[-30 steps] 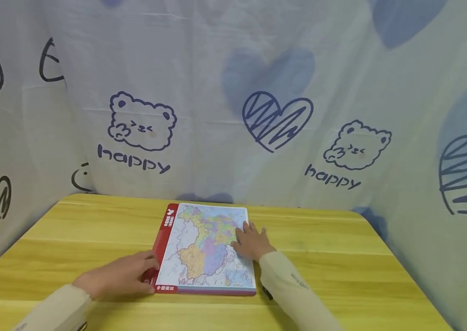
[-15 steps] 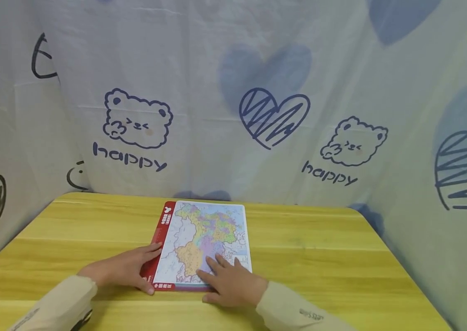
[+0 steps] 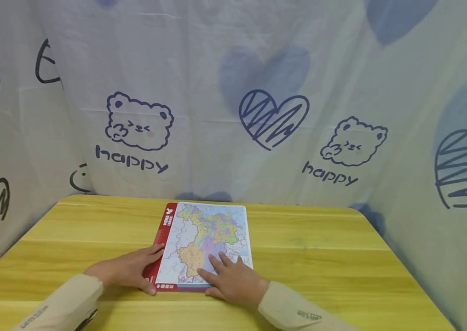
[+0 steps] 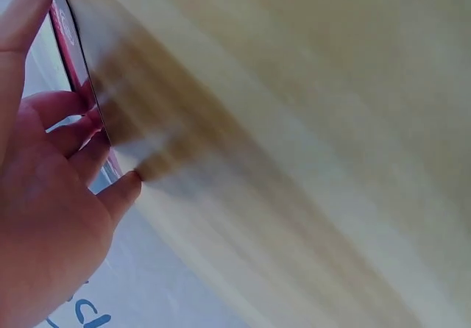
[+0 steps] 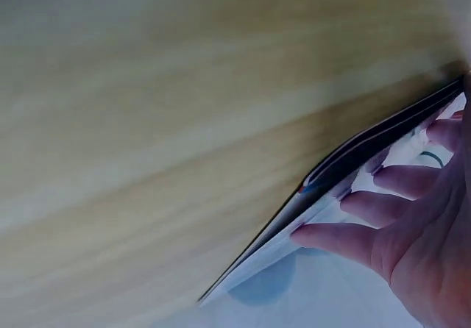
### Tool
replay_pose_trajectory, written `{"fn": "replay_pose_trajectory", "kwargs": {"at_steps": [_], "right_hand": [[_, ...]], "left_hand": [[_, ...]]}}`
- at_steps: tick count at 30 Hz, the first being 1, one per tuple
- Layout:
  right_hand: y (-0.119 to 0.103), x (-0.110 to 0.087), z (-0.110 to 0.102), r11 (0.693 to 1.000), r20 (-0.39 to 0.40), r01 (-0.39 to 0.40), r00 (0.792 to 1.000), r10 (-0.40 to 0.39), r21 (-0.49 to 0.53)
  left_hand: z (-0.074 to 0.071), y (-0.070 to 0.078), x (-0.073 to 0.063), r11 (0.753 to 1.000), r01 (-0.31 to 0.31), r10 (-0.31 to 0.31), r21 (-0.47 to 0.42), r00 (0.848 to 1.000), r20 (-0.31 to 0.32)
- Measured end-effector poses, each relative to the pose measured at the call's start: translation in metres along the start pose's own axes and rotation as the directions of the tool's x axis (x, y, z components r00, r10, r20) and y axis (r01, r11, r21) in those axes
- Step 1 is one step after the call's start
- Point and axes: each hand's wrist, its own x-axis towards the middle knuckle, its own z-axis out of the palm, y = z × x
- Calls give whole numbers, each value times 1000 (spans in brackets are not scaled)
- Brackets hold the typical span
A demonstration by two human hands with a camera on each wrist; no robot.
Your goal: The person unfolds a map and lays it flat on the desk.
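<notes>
A colourful printed map (image 3: 221, 225) with a red band down its left side lies on top of a thin flat stack. My left hand (image 3: 127, 269) is at the band's lower left, thumb by the near corner and fingers along the edge. In the left wrist view, the left hand's fingertips (image 4: 126, 188) meet the red edge. Spread over the map's lower right part is my right hand (image 3: 233, 280), its thumb near the front edge. The right wrist view has the right hand (image 5: 397, 218) with fingertips on the upper face, the layered side edge (image 5: 346, 159) showing dark below.
The stack lies on a yellow wood-grain table (image 3: 320, 257), which extends to both sides. A pale cloth (image 3: 208, 151) printed with bears, hearts and lettering hangs behind the table's back edge and along both sides.
My right hand has moved from the map's right edge toward the near side and left, onto its lower part. My left hand has stayed at the left edge, its fingers spreading slightly.
</notes>
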Motion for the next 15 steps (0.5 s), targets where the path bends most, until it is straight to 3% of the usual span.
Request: {"fn": "replay_pose_trajectory", "kwargs": {"at_steps": [4,8,15], "right_hand": [[2,0,1,1000,5,10,1000,-10,-26],[2,0,-1,987,-35,68,997,-74,-144],[2,-8,-7,886,-108,168,966,-236,-432]], "left_hand": [[-2,4,0,1000,11,-12,24,1000,15],[-3,6,0,999,4,-5,40,1000,21],[-4,2,0,997,-18,17,78,1000,12]]}}
